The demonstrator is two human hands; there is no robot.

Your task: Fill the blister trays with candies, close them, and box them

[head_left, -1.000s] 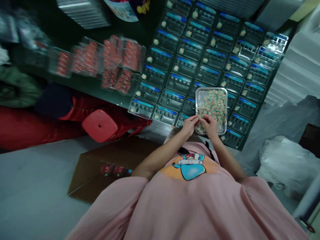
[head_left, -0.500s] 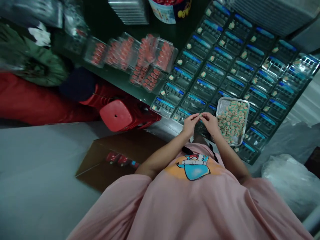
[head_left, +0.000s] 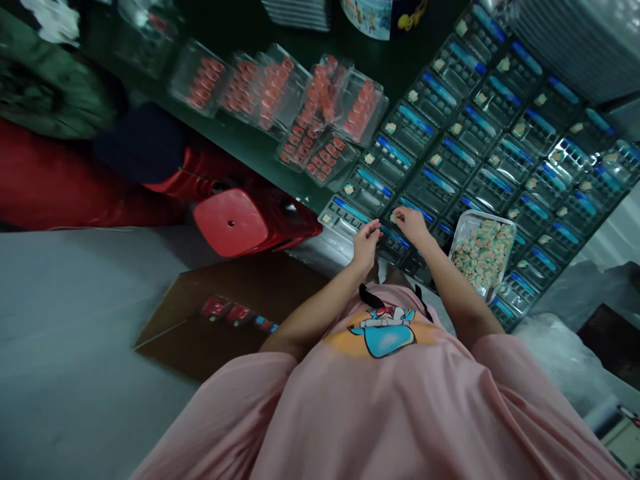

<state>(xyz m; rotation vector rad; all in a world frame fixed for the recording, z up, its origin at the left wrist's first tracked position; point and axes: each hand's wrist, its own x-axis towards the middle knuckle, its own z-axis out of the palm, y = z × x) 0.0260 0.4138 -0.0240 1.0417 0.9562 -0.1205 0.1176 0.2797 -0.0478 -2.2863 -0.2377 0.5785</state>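
Red stool (head_left: 231, 223) left of left hand (head_left: 367, 241)

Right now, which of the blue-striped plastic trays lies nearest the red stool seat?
The leftmost blue-striped tray in the picture, at the grid's corner just beyond the left hand; every other one lies farther from the red stool seat.

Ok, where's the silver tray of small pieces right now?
In the head view, the silver tray is right of centre, over the plastic packs, to the right of and slightly lower than the right hand.
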